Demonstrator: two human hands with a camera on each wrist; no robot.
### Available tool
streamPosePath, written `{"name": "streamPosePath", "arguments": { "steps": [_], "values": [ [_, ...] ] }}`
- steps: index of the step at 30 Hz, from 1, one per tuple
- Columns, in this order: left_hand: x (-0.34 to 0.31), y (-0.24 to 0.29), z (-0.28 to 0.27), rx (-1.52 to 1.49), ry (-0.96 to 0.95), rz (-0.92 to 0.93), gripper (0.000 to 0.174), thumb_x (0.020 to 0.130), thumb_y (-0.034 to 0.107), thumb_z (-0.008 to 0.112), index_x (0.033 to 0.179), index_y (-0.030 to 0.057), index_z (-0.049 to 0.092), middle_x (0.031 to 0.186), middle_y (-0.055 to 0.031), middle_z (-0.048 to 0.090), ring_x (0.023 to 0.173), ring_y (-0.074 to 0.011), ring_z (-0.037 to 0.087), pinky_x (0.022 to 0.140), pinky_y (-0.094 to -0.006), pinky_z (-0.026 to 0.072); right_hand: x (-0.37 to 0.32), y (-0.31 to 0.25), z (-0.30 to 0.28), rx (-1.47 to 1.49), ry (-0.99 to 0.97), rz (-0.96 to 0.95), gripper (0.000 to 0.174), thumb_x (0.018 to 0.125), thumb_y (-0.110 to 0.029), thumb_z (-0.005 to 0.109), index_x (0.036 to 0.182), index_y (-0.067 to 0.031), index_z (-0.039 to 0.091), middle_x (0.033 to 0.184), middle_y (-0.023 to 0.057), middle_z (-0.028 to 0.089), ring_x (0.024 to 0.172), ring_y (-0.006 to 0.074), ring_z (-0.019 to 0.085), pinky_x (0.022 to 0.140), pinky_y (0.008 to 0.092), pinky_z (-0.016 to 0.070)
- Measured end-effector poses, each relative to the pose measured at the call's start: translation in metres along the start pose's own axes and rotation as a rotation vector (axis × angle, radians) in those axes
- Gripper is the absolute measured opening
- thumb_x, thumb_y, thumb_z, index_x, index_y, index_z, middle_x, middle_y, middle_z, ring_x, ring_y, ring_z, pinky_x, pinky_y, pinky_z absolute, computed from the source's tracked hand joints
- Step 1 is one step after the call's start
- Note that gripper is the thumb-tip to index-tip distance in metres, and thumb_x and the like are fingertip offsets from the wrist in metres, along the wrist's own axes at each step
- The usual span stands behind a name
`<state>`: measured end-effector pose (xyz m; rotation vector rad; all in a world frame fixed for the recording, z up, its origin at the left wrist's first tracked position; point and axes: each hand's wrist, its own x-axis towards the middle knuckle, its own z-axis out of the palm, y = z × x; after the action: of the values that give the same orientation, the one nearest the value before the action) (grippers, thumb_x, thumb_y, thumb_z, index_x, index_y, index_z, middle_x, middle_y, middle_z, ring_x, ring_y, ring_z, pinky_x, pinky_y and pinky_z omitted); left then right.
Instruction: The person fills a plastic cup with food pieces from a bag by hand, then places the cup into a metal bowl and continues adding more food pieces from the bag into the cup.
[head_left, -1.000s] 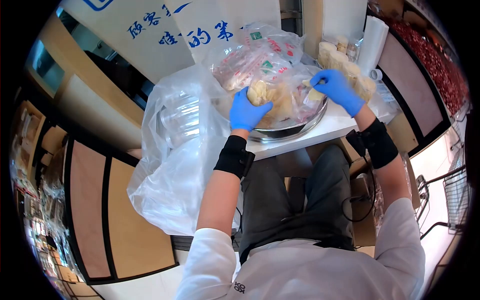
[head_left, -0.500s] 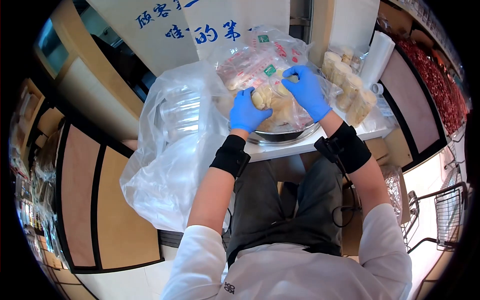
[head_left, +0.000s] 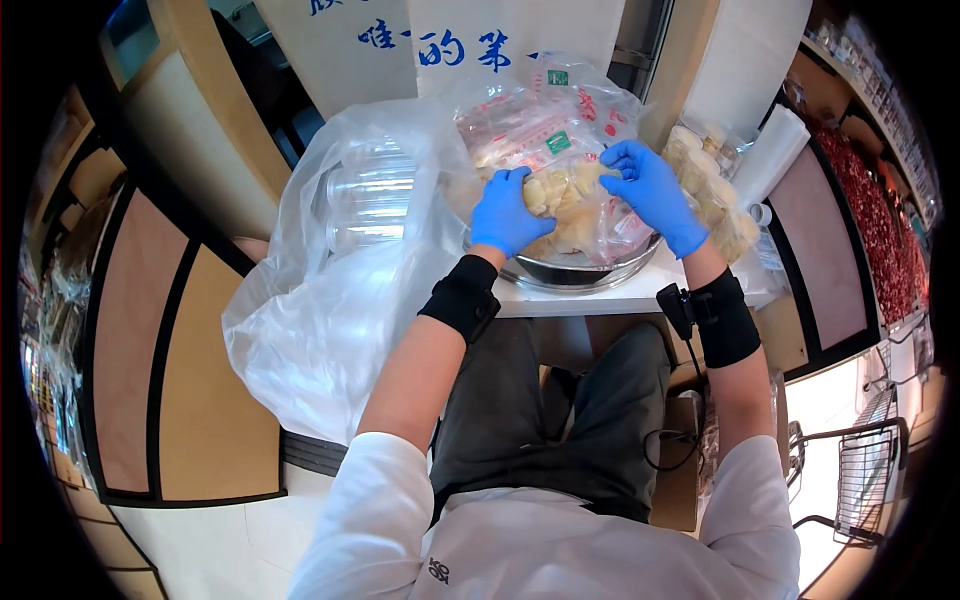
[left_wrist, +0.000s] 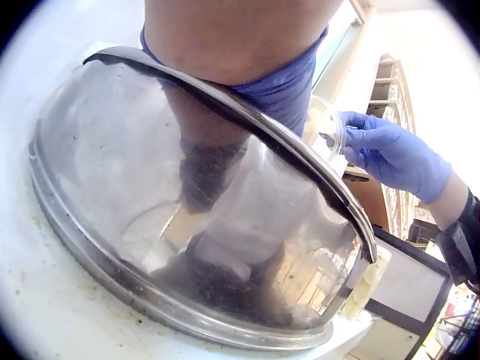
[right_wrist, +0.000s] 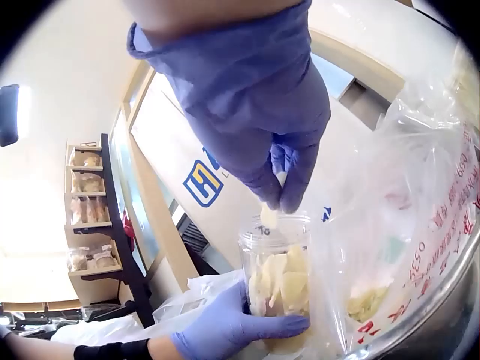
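Observation:
In the right wrist view, my gloved left hand (right_wrist: 232,326) grips a clear plastic jar (right_wrist: 279,300) partly filled with pale yellow dried slices. My right hand (right_wrist: 255,112), also in a blue glove, pinches a pale slice (right_wrist: 268,216) at the jar's mouth. From the head view, my left hand (head_left: 510,212) and right hand (head_left: 655,195) are both over a steel bowl (head_left: 570,275). Inside the bowl lies a clear bag with red print (head_left: 520,135); more slices show through its plastic.
Left of the bowl, a large plastic bag (head_left: 300,330) holds stacked clear jars (head_left: 375,200). Filled jars (head_left: 715,200) stand on the right of the white table (head_left: 540,303), near a white plastic roll (head_left: 775,155). A printed white panel (head_left: 450,45) rises behind.
My right hand has come in from the bowl's right side toward the jar, then shifted slightly back right. The left hand keeps its grip on the jar. The head view has shifted.

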<state>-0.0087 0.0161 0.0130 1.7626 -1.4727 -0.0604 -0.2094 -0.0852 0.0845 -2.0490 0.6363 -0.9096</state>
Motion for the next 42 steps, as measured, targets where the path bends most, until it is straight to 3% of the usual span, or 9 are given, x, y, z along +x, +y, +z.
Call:
{"name": "streamPosePath", "arguments": {
  "steps": [9,16,22,31,33,34,36,40,42],
  "values": [
    [-0.001,-0.003,0.001,-0.058,-0.001,0.076,0.077,0.059,0.035,0.081,0.126,0.0106,0.05,0.119,-0.015,0.052,0.112,-0.0333,0.051,0.096,-0.0406,0.0441,0.007,-0.005,0.006,0.22,-0.323,0.139,0.021,0.08,-0.004,0.067,0.101,0.0005,0.064,0.083,0.0005,0.063,0.076,0.0069,0.058,0.075,0.0225,0.0495],
    [-0.001,-0.006,0.003,-0.064,-0.01,0.13,0.079,0.057,0.03,0.083,0.126,0.0119,0.05,0.118,-0.0141,0.051,0.111,-0.0329,0.051,0.096,-0.0402,0.0441,0.01,-0.004,0.021,0.032,-0.57,0.219,0.025,0.085,-0.012,0.067,0.107,-0.0004,0.066,0.093,0.002,0.065,0.082,0.0075,0.058,0.078,0.023,0.0481],
    [-0.001,-0.002,0.0,-0.08,-0.013,0.056,0.079,0.056,0.029,0.083,0.126,0.012,0.05,0.119,-0.014,0.051,0.113,-0.0328,0.05,0.097,-0.0399,0.0438,0.012,-0.012,0.017,-0.083,-0.406,0.147,0.018,0.086,-0.013,0.066,0.098,0.0001,0.069,0.08,0.0029,0.066,0.075,0.0095,0.059,0.076,0.0263,0.0501],
    [0.001,-0.01,0.004,-0.059,-0.027,0.02,0.082,0.057,0.034,0.083,0.127,0.0083,0.049,0.121,-0.0151,0.052,0.115,-0.0334,0.05,0.097,-0.0394,0.0433,0.004,-0.013,0.017,0.223,-0.473,0.162,0.022,0.091,-0.013,0.055,0.107,0.0009,0.062,0.103,0.008,0.066,0.1,0.0137,0.06,0.091,0.0276,0.0455],
    [0.003,-0.009,0.004,-0.074,0.001,-0.039,0.083,0.058,0.036,0.083,0.127,0.0045,0.048,0.121,-0.0181,0.052,0.113,-0.0342,0.051,0.097,-0.0392,0.0433,0.007,-0.008,0.018,-0.055,-0.356,-0.093,0.028,0.094,-0.016,0.05,0.115,0.0011,0.059,0.097,0.007,0.066,0.094,0.0149,0.062,0.09,0.027,0.0469],
    [0.003,-0.008,0.003,-0.074,0.002,-0.037,0.083,0.058,0.036,0.083,0.127,0.0045,0.048,0.121,-0.0181,0.052,0.113,-0.0342,0.051,0.097,-0.0392,0.0433,0.006,-0.008,0.017,-0.057,-0.354,-0.094,0.028,0.094,-0.016,0.05,0.115,0.0011,0.059,0.097,0.007,0.066,0.094,0.0149,0.062,0.09,0.027,0.0469],
    [0.002,-0.007,0.002,-0.122,0.082,-0.097,0.084,0.06,0.04,0.081,0.126,-0.0002,0.047,0.121,-0.0214,0.053,0.112,-0.035,0.053,0.096,-0.0395,0.044,0.004,-0.01,0.014,0.167,0.019,-0.005,0.027,0.093,-0.02,0.052,0.107,0.0006,0.062,0.096,0.0092,0.067,0.088,0.0162,0.064,0.083,0.029,0.0495],
    [0.004,-0.007,0.007,-0.149,0.157,-0.208,0.085,0.063,0.045,0.079,0.126,-0.0026,0.046,0.121,-0.0229,0.052,0.111,-0.035,0.053,0.094,-0.0398,0.0446,-0.003,0.015,-0.025,0.027,0.022,0.18,0.031,0.091,-0.025,0.055,0.104,0.0023,0.063,0.089,0.0104,0.068,0.083,0.0157,0.064,0.079,0.03,0.0505],
    [0.005,-0.009,0.008,-0.11,0.179,-0.224,0.087,0.064,0.049,0.077,0.126,-0.0024,0.046,0.122,-0.0226,0.052,0.111,-0.035,0.054,0.093,-0.0403,0.0453,-0.009,0.014,-0.037,-0.431,-0.44,0.222,0.032,0.086,-0.025,0.059,0.104,0.0019,0.063,0.086,0.0125,0.068,0.086,0.0207,0.065,0.08,0.0335,0.0508]
  ]
}}
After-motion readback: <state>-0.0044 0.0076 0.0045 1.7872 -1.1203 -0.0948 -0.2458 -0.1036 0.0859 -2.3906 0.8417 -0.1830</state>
